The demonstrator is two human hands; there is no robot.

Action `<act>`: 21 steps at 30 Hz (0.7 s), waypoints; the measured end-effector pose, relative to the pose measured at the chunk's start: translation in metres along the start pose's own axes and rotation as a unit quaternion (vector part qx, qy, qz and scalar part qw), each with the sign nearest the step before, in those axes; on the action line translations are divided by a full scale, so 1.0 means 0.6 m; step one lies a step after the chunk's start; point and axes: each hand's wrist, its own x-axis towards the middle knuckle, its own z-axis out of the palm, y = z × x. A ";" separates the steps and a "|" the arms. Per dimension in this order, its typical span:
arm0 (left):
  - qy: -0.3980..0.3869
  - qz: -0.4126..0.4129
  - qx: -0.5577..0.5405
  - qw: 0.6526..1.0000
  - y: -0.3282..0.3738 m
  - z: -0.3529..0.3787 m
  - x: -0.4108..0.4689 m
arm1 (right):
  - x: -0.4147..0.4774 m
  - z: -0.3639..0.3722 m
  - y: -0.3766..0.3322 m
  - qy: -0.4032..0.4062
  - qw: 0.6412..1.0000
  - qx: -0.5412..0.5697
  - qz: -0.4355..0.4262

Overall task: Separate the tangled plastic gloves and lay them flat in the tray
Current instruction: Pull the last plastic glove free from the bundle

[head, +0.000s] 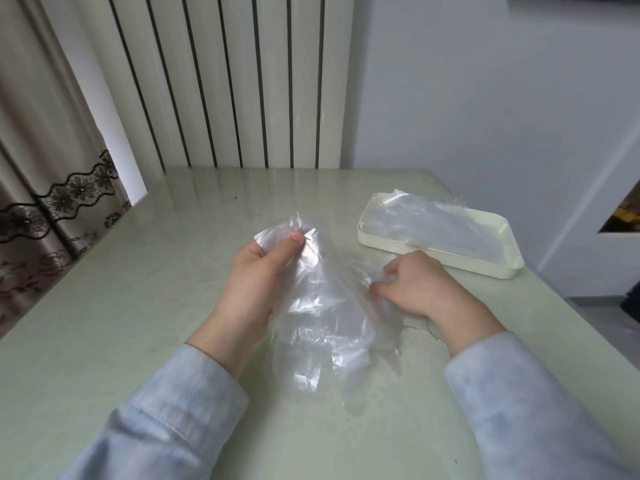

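Note:
A clear plastic glove (318, 306) hangs between my hands above the pale green table (138, 306), its fingers trailing toward me. My left hand (256, 271) pinches its cuff end between thumb and fingers. My right hand (415, 285) grips a second bunch of clear plastic glove (367, 275) low by the table, fingers curled round it. The cream tray (502, 268) sits at the right back of the table with a flattened clear glove (433, 223) lying in it.
A white ribbed radiator (225, 81) stands behind the table's far edge. A patterned curtain (41, 188) hangs at the left. The table's right edge runs close past the tray, with floor beyond.

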 end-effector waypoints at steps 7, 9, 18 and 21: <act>0.003 -0.007 -0.007 1.000 -0.002 -0.001 0.002 | 0.008 -0.007 0.003 0.100 0.989 0.089 -0.067; 0.001 -0.007 -0.010 1.000 -0.002 0.001 0.002 | 0.006 -0.017 0.001 0.134 0.974 0.156 -0.091; 0.002 -0.009 -0.008 1.000 -0.001 0.004 0.000 | -0.009 -0.032 -0.013 0.042 0.816 0.576 -0.026; 0.002 -0.007 -0.002 1.000 -0.002 0.005 0.000 | -0.006 -0.029 -0.014 0.077 0.771 0.632 0.006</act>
